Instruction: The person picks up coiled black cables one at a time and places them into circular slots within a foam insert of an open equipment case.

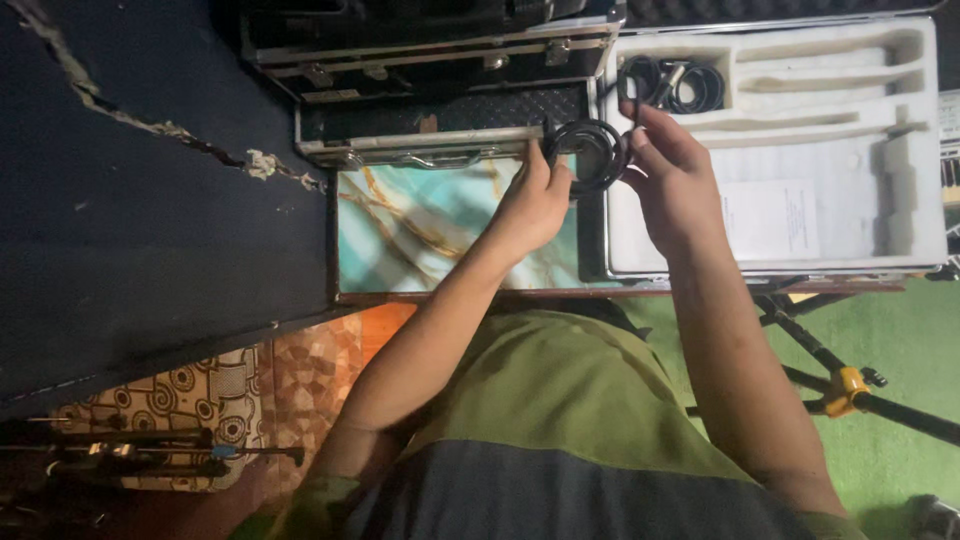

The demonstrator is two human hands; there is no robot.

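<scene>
At far left, a dark panel [150, 200] with a cracked, torn edge borders the view. Next to it lies the table [420, 230], topped in teal marble pattern with gold veins. A closed aluminium-edged case [440, 120] rests along its far side. My left hand [530, 205] reaches over the table, its fingers [553, 170] pinched on the near left edge of a coiled black cable [590, 155]. The coil hangs above the gap between the two cases. My right hand [670, 170] grips the coil's right side, fingers [640, 135] curled closed around the loops. Further right, an open case [850, 240] with white foam lining holds a second black cable bundle [675, 85] in its upper-left compartment. Below it stands a black tripod [850, 390] on green floor.
</scene>
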